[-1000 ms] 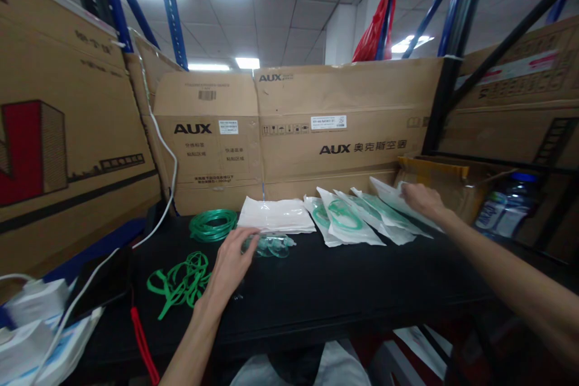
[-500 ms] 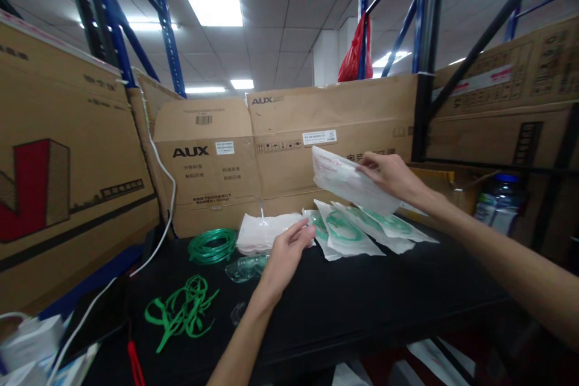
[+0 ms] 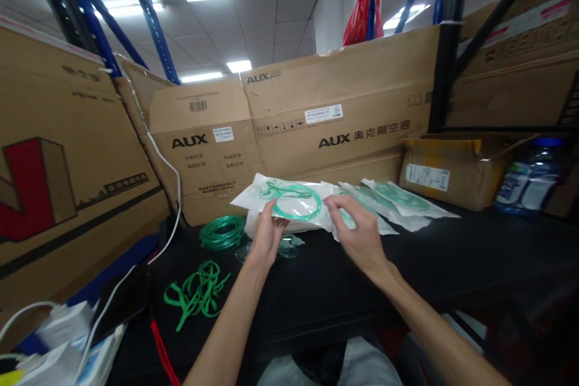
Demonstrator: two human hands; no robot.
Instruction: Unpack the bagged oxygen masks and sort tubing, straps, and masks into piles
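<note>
The pouch has swung leftward, green tubing now showing; I've got it two-handed above the counter, left hand closed thumb-on-top, right hand pinching its right end.

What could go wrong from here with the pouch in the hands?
The held pouch could bend or slip if the grip slackens, since the left hand supports it near its lower edge and the right hand is at its right end.
The clear plastic parts lie close by the left hand and might get nudged.
The overlapping pouches beyond the right hand could be pushed out of line if it swings right.
</note>
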